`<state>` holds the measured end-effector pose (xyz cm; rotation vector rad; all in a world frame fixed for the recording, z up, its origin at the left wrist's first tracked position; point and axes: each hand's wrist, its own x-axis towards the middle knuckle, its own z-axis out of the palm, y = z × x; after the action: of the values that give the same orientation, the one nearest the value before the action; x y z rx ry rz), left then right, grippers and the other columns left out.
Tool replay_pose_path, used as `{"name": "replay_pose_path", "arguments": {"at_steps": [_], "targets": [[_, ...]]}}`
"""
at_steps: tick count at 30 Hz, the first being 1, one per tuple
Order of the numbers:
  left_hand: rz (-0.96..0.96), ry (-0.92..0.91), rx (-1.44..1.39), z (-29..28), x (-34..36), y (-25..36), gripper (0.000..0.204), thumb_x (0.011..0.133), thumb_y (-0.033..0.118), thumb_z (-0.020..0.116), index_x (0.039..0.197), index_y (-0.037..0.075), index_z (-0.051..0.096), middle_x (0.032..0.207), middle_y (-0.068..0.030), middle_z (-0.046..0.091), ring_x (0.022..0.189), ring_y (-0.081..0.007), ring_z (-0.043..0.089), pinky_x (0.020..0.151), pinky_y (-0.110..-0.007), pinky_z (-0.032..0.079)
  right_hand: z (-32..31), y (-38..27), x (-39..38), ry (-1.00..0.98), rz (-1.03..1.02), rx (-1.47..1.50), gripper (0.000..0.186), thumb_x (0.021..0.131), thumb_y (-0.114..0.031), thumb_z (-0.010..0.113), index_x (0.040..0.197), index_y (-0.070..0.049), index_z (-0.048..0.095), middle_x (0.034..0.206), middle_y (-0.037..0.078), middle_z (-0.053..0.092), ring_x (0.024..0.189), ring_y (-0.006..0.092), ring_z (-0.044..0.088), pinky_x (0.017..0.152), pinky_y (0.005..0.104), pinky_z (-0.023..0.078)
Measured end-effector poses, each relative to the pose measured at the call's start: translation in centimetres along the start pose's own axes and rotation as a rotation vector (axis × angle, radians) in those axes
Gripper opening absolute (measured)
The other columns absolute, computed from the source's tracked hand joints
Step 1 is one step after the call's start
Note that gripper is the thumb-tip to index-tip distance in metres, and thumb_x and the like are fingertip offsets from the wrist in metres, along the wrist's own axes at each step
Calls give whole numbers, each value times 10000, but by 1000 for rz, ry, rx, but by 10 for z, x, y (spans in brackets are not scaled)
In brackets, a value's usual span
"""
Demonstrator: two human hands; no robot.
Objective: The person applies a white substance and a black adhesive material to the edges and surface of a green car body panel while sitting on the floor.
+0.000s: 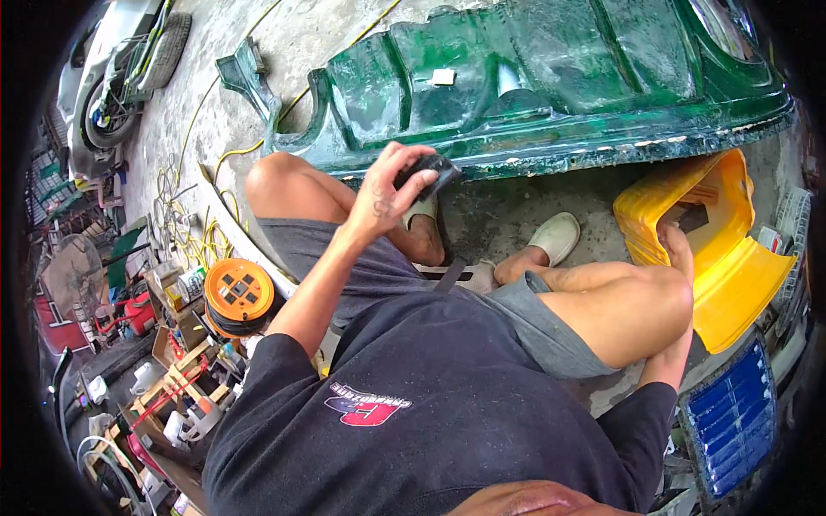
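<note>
My left hand [385, 193] is raised over my left shin, its thumb and fingers wrapped round a small black block [440, 177] with a wet-looking shine. Just beyond it lies the near edge of a large glossy green moulded panel [447, 120], marked with whitish smears. Off to the right, my right hand [674, 234] reaches into the opening of a yellow cut-open plastic container [638, 213] lying beside my right knee. The fingers of that hand are hidden inside, near a brown piece [699, 196], so their grip cannot be made out.
A small whitish square [443, 77] rests on the green panel. At the left are an orange cable reel [238, 291], tangled yellow cord [206, 241] and a cluttered pile of tools and bottles. A blue slatted panel [731, 417] stands at the lower right.
</note>
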<state>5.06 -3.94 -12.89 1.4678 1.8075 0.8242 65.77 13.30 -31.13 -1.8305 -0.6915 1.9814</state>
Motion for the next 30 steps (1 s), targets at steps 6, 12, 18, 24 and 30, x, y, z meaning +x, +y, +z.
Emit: {"name": "replay_pose_path", "arguments": {"at_steps": [6,12,18,24,30], "targets": [[123,118,42,-34,39,-4,307,920,202,680,1180,40,660,952,-85,568,884,-196,553,837,-296,441,-23,-88,-65,-265,-379,535,139,1028,-225,528,1119,-127,568,826,-21,548,691,130,567,592,259,480],[143,239,-110,-43,44,-21,319,905,219,711,1178,58,674,920,-80,582,802,-189,563,769,-306,470,146,-208,-150,-351,-555,-216,338,1051,-272,480,1051,20,651,812,41,589,782,146,580,729,293,492],[180,275,-215,-47,40,-19,310,933,157,690,1208,19,656,978,-32,571,854,-108,544,781,-237,447,359,-150,-121,-385,-1070,-1105,305,1004,-249,555,1069,10,703,1026,149,716,941,289,682,888,360,528],[181,342,-259,-58,34,-18,317,919,188,701,1200,45,665,968,-43,580,840,-133,547,777,-256,453,413,-92,-109,-393,-1383,-1568,461,964,-349,594,1291,-24,592,1326,159,600,1262,328,527,1094,419,393],[250,400,-253,-66,33,-15,324,904,200,706,1186,44,667,956,-76,604,821,-179,568,775,-294,472,404,-88,-120,-131,-1283,-1697,525,962,-385,595,1286,27,580,1333,193,595,1252,387,532,1098,447,403]]}}
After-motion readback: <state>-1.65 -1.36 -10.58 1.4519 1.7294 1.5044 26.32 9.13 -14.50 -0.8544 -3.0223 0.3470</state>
